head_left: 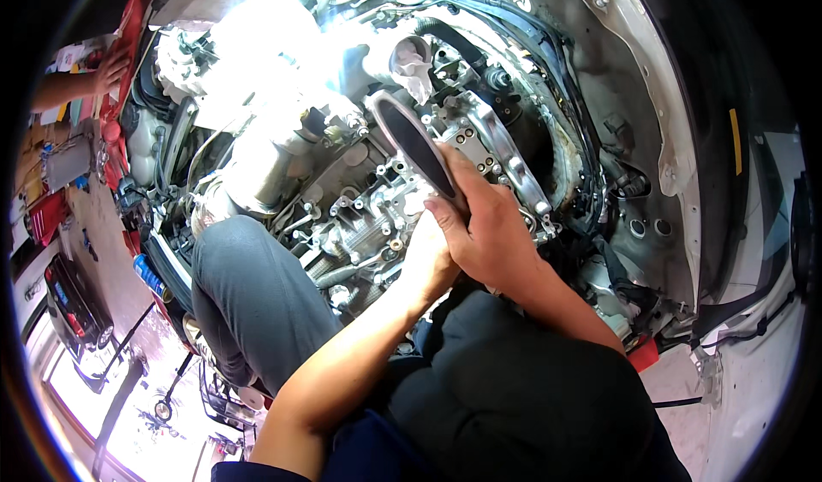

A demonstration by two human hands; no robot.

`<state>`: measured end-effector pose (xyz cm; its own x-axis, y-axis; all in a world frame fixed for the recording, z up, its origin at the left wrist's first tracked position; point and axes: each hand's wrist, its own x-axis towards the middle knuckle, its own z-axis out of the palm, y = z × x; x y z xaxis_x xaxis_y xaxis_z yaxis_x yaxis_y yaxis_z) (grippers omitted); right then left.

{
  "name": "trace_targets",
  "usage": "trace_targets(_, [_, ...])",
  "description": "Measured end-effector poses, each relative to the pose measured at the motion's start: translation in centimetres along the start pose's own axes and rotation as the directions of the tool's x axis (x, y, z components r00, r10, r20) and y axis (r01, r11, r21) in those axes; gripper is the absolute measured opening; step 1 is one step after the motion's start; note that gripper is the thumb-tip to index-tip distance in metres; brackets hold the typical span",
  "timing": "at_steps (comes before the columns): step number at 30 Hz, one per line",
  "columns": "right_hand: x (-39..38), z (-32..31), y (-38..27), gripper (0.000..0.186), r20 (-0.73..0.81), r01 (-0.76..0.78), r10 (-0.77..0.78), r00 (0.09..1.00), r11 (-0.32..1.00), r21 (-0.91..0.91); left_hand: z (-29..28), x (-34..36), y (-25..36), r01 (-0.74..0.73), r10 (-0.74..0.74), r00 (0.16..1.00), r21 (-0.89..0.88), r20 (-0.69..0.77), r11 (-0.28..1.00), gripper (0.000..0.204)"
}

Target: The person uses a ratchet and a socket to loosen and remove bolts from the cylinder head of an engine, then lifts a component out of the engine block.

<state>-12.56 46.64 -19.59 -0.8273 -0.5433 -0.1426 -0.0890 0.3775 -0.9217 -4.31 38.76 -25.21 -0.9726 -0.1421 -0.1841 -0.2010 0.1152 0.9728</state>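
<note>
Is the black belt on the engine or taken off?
On: the black belt loops around engine parts; the right hand grips its lower end.

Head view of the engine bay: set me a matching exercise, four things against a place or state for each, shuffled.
Things:
1. right hand
2. left hand
3. dark oval rubber-lined duct opening
4. another person's hand

Places or states:
A. far left, resting on the red car edge
B. fingers closed on the duct's lower end
C. tucked under the other hand, against the silver metal engine block
D. slanting up-left from the grip

Pairs: 1-B, 2-C, 3-D, 4-A
</note>
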Motion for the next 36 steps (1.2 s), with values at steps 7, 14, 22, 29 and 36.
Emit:
trace_targets(7, [-2.1,-0.4,0.6,0.057,-0.254,-0.369,0.339,0.906,0.926,-0.08,-5.2,8.6,4.8,0.362,-0.52,0.854,-0.703,-0.012,0.612,0.05])
trace_targets(14, [-2.1,0.3,0.3,0.053,-0.152,-0.196,0.147,0.977,0.9,-0.389,-5.1,13.4,5.3,0.356,-0.457,0.851,-0.924,0.259,0.139,0.035])
trace_targets(22, [-3.1,0.6,1.0,0.046,-0.137,-0.246,0.204,0.969,0.813,-0.528,-3.2,12.3,7.1,0.204,-0.532,0.847,-0.921,-0.005,0.333,0.028])
trace_targets(29, [-3.4,-0.1,1.4,0.048,-0.016,0.042,-0.058,0.998,0.868,-0.494,-4.8,9.7,6.7,0.088,-0.54,0.837,-0.956,-0.081,0.28,0.03])
trace_targets(36, [-2.6,-1.4,2.1,0.05,0.326,0.329,-0.188,0.927,0.824,-0.461,-7.2,4.2,5.9,-0.13,-0.626,0.742,-0.967,-0.24,0.217,0.033])
